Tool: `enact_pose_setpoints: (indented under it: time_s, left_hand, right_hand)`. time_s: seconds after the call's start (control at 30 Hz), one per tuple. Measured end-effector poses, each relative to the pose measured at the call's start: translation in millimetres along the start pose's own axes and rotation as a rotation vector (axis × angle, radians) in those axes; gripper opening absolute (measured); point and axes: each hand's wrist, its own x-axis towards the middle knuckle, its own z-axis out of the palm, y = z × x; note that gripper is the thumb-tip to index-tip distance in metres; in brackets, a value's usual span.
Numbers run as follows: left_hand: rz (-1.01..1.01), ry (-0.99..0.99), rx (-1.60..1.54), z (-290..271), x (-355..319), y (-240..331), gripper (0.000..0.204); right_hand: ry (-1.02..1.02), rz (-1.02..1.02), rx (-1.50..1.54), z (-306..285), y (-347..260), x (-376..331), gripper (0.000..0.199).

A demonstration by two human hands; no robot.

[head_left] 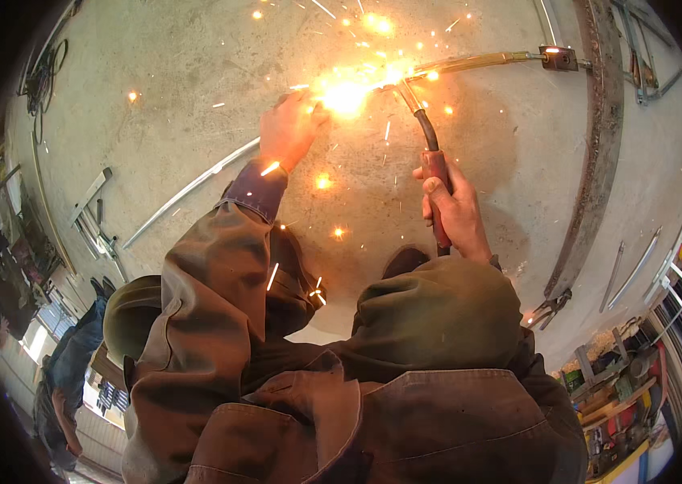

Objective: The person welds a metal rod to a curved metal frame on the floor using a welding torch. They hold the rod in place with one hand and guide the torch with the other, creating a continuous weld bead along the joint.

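Note:
My right hand (458, 211) is wrapped round the red handle of a welding torch (434, 173). The torch's bent neck points up into a blinding arc, and sparks fly out on all sides. Close to the left of the glare, my left hand (289, 129) is closed on a long metal tube (204, 177); glare washes out its fingertips. The tube comes in from the lower left. A straight metal length (478, 62) leads on from the arc to the right, ending at a small dark metal block (559, 58). Glare hides where the pieces meet.
A rusty steel beam (595, 161) runs along the right on the concrete floor (196, 81). Pliers (549, 308) lie by its near end. Metal pieces (91, 214) lie at left, more bars (635, 270) at right. Tools (615, 395) fill the lower right. Another person (67, 379) stands lower left.

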Motion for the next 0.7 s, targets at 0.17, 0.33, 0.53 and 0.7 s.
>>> enact_pose_setpoints:
  time_s: [0.17, 0.33, 0.53, 0.7]
  left_hand:
    - [0.082, 0.034, 0.035, -6.1, -4.3, -8.0, 0.023]
    - [0.028, -0.042, 0.043, -12.1, -2.7, -2.2, 0.022]
    - [0.002, -0.067, 0.049, -13.1, -1.5, -0.5, 0.021]
    - [0.003, -0.070, 0.065, -14.2, -0.7, 0.4, 0.021]
  right_hand:
    - [-0.019, 0.026, 0.091, 4.2, -9.5, -12.3, 0.046]
    - [-0.028, 0.046, 0.067, 3.5, -12.6, -11.9, 0.046]
    - [-0.042, 0.091, -0.015, 0.2, -13.0, -9.4, 0.058]
    - [-0.038, 0.081, -0.031, 0.6, -13.1, -8.8, 0.059]
